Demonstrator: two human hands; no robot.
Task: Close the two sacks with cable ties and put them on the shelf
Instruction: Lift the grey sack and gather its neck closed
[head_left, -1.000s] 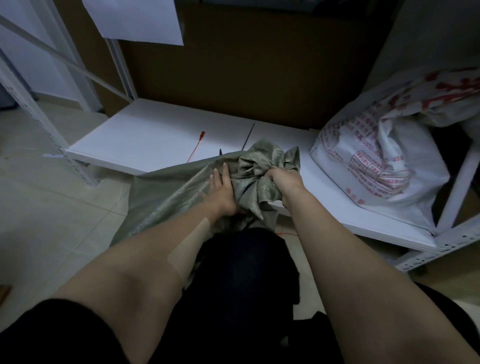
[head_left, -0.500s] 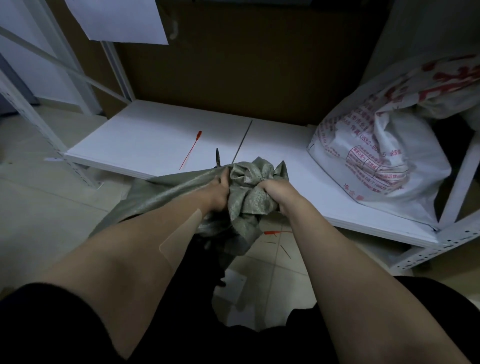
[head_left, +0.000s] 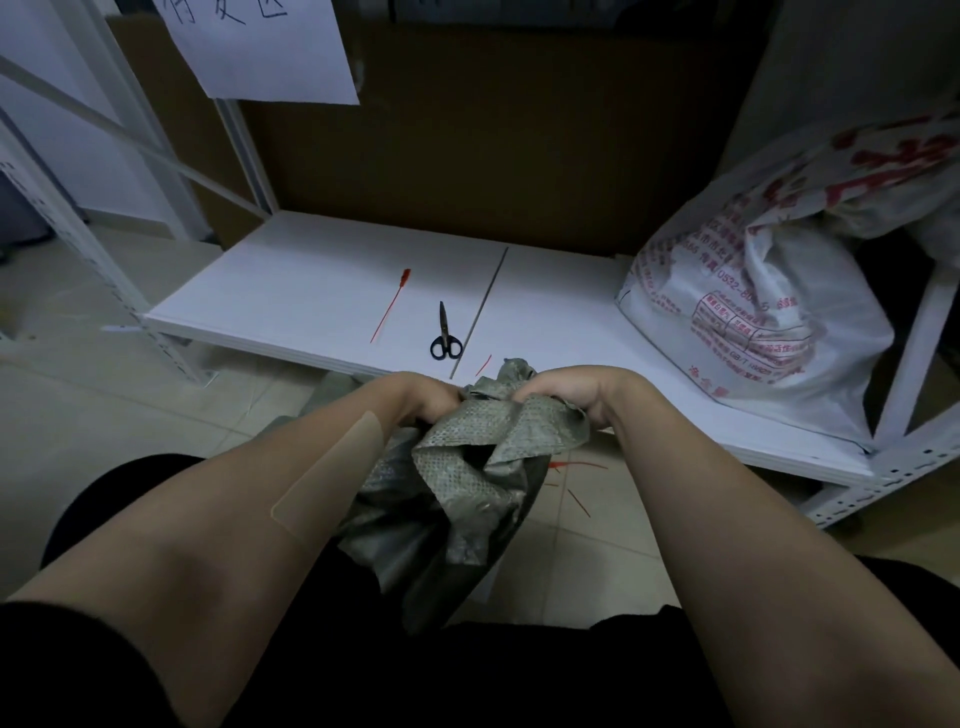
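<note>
Head view: green sack (head_left: 467, 457) just before the shelf (head_left: 291, 291) edge, bunched mouth pinched in the grip of left hand (head_left: 426, 400) and right hand (head_left: 566, 395); red cable tie (head_left: 390, 304) on shelf, ahead-left, long axis pointing away, likely nearer left hand.

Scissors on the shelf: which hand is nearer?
Left. The left hand grips the sack just on the person's side of the scissors, almost in line with them. The right hand grips the sack too, but farther off to the scissors' right.
</note>
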